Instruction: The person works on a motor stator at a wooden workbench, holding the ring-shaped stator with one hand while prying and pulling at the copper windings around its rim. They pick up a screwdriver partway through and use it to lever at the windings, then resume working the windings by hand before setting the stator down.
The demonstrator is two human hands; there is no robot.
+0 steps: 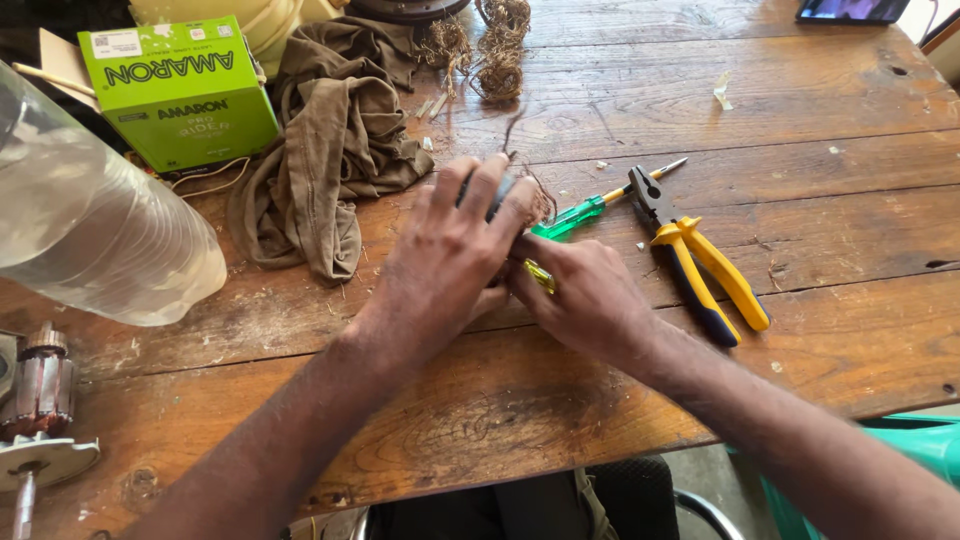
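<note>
My left hand [455, 245] lies over a dark round part with thin copper wire strands [540, 200] sticking out at its far side; the fingers wrap it and hide most of it. My right hand [585, 295] sits just to its right, closed on a small yellow-handled tool [540, 275] that points into the part. A green-handled screwdriver [572, 217] lies just beyond my right hand. Yellow-and-blue pliers [700, 265] rest to the right of it on the wooden table [700, 110].
A brown cloth [330, 150] and a green cardboard box [180, 90] lie at the back left. A clear plastic bottle [90, 230] lies on its side at the left. A motor armature [40, 390] sits at the left edge. Tangled copper wire [485, 45] lies at the back.
</note>
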